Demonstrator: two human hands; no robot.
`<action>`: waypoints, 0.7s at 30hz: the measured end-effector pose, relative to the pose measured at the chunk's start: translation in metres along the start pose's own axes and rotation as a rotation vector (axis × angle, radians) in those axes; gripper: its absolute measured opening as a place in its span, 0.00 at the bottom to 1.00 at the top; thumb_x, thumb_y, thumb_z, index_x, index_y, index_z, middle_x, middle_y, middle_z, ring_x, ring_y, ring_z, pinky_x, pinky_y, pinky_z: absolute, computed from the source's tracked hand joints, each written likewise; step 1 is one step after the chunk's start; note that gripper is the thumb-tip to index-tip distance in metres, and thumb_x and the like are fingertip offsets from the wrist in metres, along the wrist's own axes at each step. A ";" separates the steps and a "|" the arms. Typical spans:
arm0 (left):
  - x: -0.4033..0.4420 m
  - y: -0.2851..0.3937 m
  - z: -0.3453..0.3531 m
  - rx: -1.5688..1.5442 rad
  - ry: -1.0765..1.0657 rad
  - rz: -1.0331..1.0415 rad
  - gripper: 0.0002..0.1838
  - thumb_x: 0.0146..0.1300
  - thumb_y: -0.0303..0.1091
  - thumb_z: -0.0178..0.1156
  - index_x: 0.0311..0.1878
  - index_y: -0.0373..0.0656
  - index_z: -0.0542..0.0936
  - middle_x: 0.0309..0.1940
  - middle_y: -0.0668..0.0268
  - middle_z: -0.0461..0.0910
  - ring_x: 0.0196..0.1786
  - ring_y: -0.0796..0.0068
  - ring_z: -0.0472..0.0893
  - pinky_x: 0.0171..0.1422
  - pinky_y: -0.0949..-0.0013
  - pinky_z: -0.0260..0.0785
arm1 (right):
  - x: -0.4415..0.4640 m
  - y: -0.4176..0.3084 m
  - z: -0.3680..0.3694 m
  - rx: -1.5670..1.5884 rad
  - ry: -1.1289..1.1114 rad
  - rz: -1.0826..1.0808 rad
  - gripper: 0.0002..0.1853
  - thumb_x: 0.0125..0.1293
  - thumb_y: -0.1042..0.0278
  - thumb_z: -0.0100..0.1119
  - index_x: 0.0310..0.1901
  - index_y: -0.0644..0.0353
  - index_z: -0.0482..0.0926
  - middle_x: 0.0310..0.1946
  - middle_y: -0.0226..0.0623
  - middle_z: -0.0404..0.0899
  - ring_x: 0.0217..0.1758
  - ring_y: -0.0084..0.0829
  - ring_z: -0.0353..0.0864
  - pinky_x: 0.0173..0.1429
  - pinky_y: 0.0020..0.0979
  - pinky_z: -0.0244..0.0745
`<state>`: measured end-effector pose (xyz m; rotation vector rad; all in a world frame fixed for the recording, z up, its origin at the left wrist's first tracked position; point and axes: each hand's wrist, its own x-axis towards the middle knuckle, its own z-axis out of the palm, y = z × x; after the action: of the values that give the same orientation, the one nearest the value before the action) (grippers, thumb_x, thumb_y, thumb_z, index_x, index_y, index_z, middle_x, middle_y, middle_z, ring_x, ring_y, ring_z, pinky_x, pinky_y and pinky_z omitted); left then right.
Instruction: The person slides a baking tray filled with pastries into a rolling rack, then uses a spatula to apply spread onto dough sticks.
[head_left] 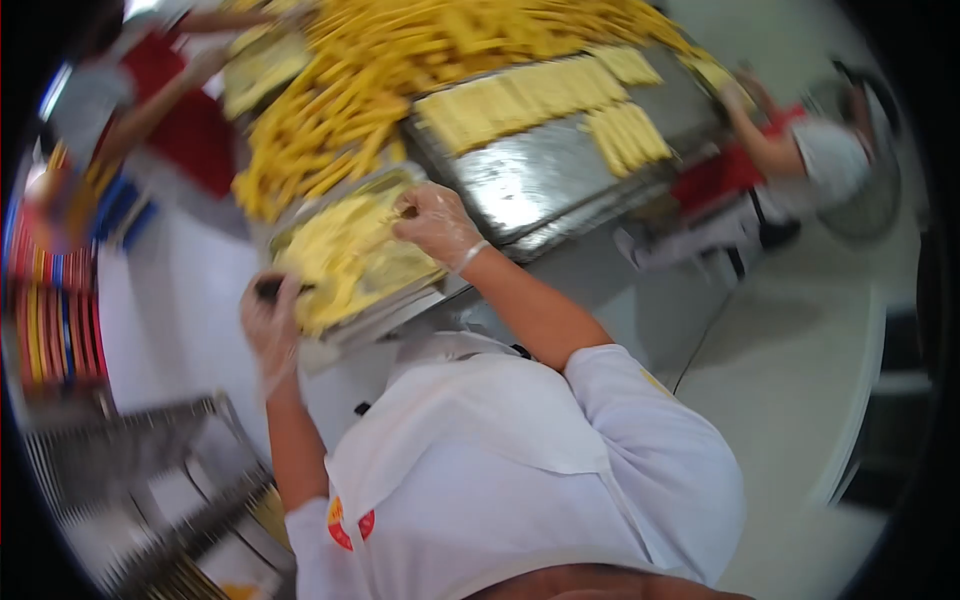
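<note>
A metal tray holding a pale yellow, creamy mass is in front of me. At its left edge, my left hand, in a clear glove, is closed on a small dark object too blurred to name. Over the tray's right part is my right hand, also gloved, its fingers pinched together; what they hold is hidden. Many yellow sticks are heaped just behind the tray. Right of them, a flat metal tray bears rows of yellow strips.
A co-worker in a red apron reaches to another tray at the upper left. A second co-worker works at the right. A metal rack stands at the lower left, below stacked coloured crates.
</note>
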<state>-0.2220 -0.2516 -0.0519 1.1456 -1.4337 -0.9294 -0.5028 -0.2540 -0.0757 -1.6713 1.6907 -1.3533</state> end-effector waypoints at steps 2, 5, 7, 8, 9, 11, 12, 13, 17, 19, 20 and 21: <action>0.005 0.009 -0.004 0.054 0.025 -0.049 0.07 0.62 0.27 0.67 0.40 0.37 0.79 0.34 0.66 0.79 0.35 0.77 0.78 0.42 0.74 0.74 | 0.004 0.013 -0.044 0.227 0.219 0.153 0.13 0.49 0.74 0.67 0.39 0.64 0.82 0.33 0.42 0.81 0.36 0.38 0.81 0.42 0.33 0.77; 0.010 0.002 -0.017 0.033 0.073 -0.116 0.09 0.62 0.28 0.67 0.42 0.36 0.78 0.36 0.64 0.80 0.34 0.76 0.79 0.40 0.75 0.74 | 0.008 0.045 -0.129 0.647 0.526 0.251 0.12 0.50 0.77 0.67 0.38 0.69 0.81 0.31 0.38 0.83 0.31 0.29 0.81 0.37 0.28 0.77; 0.015 -0.003 -0.016 0.010 0.084 -0.146 0.10 0.62 0.28 0.67 0.43 0.37 0.79 0.36 0.64 0.80 0.34 0.76 0.80 0.38 0.75 0.74 | -0.010 0.063 -0.178 0.612 0.696 0.289 0.13 0.50 0.79 0.67 0.39 0.72 0.81 0.31 0.38 0.83 0.30 0.26 0.81 0.36 0.27 0.77; 0.013 -0.001 -0.013 -0.005 0.088 -0.150 0.09 0.62 0.28 0.67 0.42 0.37 0.79 0.36 0.64 0.80 0.33 0.76 0.80 0.38 0.75 0.75 | -0.020 0.070 -0.195 0.549 0.761 0.348 0.13 0.50 0.80 0.67 0.40 0.73 0.81 0.31 0.39 0.83 0.30 0.27 0.81 0.37 0.27 0.78; 0.013 0.000 -0.012 -0.018 0.095 -0.154 0.09 0.62 0.28 0.67 0.42 0.37 0.79 0.36 0.63 0.80 0.33 0.76 0.80 0.37 0.75 0.75 | -0.026 0.086 -0.205 0.540 0.824 0.382 0.14 0.50 0.80 0.67 0.40 0.73 0.81 0.32 0.40 0.83 0.32 0.28 0.82 0.38 0.27 0.78; 0.017 -0.001 -0.012 0.044 0.058 -0.122 0.09 0.62 0.28 0.67 0.43 0.37 0.79 0.36 0.64 0.80 0.33 0.76 0.80 0.35 0.76 0.75 | -0.029 0.099 -0.213 0.576 0.946 0.459 0.15 0.50 0.78 0.69 0.41 0.74 0.81 0.34 0.41 0.84 0.33 0.29 0.82 0.38 0.29 0.78; 0.020 0.000 -0.011 0.076 0.039 -0.110 0.09 0.62 0.28 0.67 0.43 0.37 0.79 0.36 0.64 0.80 0.33 0.77 0.80 0.34 0.76 0.75 | -0.028 0.110 -0.215 0.539 0.957 0.474 0.15 0.50 0.78 0.69 0.41 0.73 0.81 0.34 0.41 0.84 0.33 0.29 0.82 0.38 0.29 0.78; 0.021 0.001 -0.010 0.085 0.024 -0.095 0.09 0.62 0.28 0.67 0.43 0.37 0.79 0.36 0.64 0.79 0.33 0.77 0.80 0.34 0.76 0.75 | -0.026 0.125 -0.217 0.501 0.967 0.489 0.16 0.50 0.78 0.69 0.42 0.73 0.81 0.34 0.41 0.83 0.34 0.28 0.82 0.38 0.29 0.78; 0.013 0.012 0.000 0.127 0.015 -0.066 0.09 0.62 0.28 0.67 0.42 0.37 0.79 0.36 0.63 0.79 0.34 0.77 0.80 0.35 0.76 0.76 | -0.024 0.146 -0.222 0.107 0.897 0.567 0.15 0.50 0.69 0.69 0.39 0.69 0.84 0.37 0.47 0.84 0.40 0.39 0.84 0.48 0.36 0.78; 0.011 0.014 0.001 0.129 0.028 -0.064 0.09 0.62 0.28 0.67 0.42 0.37 0.79 0.36 0.64 0.79 0.34 0.77 0.80 0.36 0.76 0.76 | -0.024 0.144 -0.226 -0.216 0.826 0.522 0.15 0.50 0.65 0.68 0.37 0.67 0.85 0.38 0.50 0.84 0.44 0.44 0.83 0.52 0.39 0.77; 0.010 0.012 -0.001 0.123 0.034 -0.069 0.09 0.62 0.28 0.67 0.42 0.37 0.79 0.36 0.64 0.79 0.35 0.77 0.80 0.36 0.76 0.76 | -0.026 0.143 -0.228 -0.351 0.797 0.466 0.15 0.50 0.63 0.68 0.36 0.66 0.85 0.38 0.51 0.84 0.46 0.46 0.82 0.53 0.40 0.76; 0.008 0.011 -0.002 0.115 0.041 -0.075 0.09 0.62 0.27 0.67 0.43 0.37 0.78 0.36 0.64 0.79 0.35 0.76 0.80 0.36 0.76 0.76 | -0.027 0.137 -0.230 -0.485 0.762 0.408 0.16 0.50 0.61 0.68 0.36 0.65 0.86 0.39 0.51 0.83 0.48 0.48 0.80 0.54 0.41 0.75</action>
<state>-0.2215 -0.2568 -0.0391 1.3045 -1.4341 -0.8797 -0.7596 -0.1748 -0.0952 -0.9252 2.7859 -1.5485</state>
